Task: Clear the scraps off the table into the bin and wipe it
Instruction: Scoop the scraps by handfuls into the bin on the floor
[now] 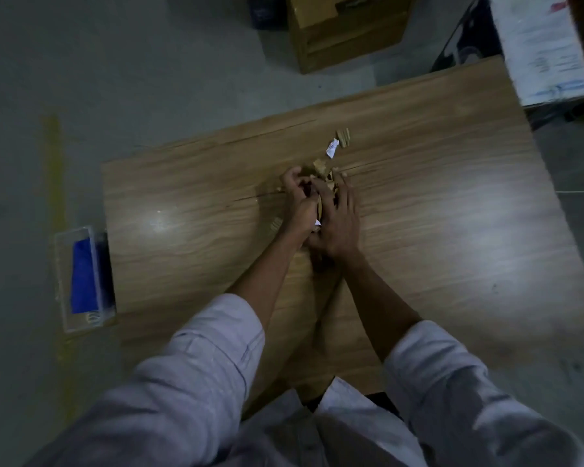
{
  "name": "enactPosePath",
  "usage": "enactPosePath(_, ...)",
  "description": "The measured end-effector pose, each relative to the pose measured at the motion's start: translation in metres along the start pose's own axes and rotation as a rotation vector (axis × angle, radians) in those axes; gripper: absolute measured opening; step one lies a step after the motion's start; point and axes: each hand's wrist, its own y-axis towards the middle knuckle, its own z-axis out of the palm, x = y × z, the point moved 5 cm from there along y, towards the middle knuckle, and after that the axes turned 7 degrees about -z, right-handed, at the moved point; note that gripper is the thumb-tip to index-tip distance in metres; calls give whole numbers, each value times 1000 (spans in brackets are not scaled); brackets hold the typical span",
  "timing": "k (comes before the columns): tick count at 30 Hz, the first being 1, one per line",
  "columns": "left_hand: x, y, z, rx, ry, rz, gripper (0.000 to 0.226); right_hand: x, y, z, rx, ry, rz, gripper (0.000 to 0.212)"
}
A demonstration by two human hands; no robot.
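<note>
Hands: both at frame centre, side by side over the table (452,197).
- Left hand (299,205): fingers curled round part of the scraps (322,173).
- Right hand (339,227): fingers spread and fairly straight, pressed against the pile's right side.

Scraps: a tan cardboard and paper heap, bunched between the hands at mid-table.
- Strays: a cardboard bit (344,138) and a white slip (331,148) just above the heap; a small bit (276,224) just left of the left wrist.

Sleeves (216,348): pale, rolled at the forearms, lower frame.

Clear box (81,274): against the table's left edge, with something blue inside.

Carton (344,32): brown, on the floor, top centre.

White box (547,48): upper right, beyond the table corner.

Yellow line (54,197): on the grey floor at left.
</note>
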Motion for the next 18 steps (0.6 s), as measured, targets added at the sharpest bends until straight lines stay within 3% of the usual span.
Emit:
enactPosePath(3, 6, -2, -6, -15, -140, -108, 32, 3, 1, 1, 9, -68, -9, 84)
enactPosePath(6, 8, -5, -16, -39, -261, -177, 36, 10, 7, -2, -35, -167, -45, 64)
enactPosePath(11, 5, -31, -53, -209, -295, -26, 41, 12, 14, 2, -3, -275, -2, 45)
enactPosePath(13, 12, -47, -66, -304, -228, 30, 37, 9, 19, 6, 115, -259, 31, 50)
enactPosePath(15, 25, -61, -71, -362, -195, 30, 36, 5, 29, 4, 242, -177, 113, 69)
enactPosePath(18, 48, -77, -67, -413, -108, -37, 36, -7, 35, -15, 157, 75, 310, 66)
